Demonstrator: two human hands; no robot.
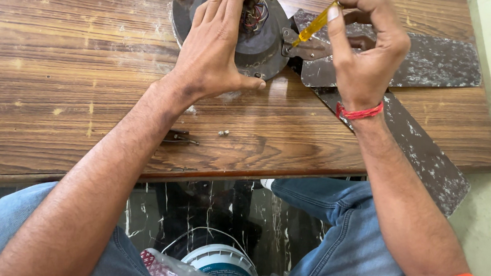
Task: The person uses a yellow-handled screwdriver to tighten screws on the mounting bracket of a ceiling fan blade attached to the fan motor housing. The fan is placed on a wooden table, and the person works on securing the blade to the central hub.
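Left hand (217,52) lies flat, fingers spread, on ceiling fan motor (260,38). Right hand (363,47) pinches yellow screwdriver (314,25) at blade bracket (307,46); loose screws (223,133) near, two blades (435,63) still attached.

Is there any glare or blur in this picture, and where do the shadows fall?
Head view: sharp overall; soft glare on the wooden table below the fan motor; faint shadow beside the left hand; the right hand and yellow screwdriver are evenly lit.
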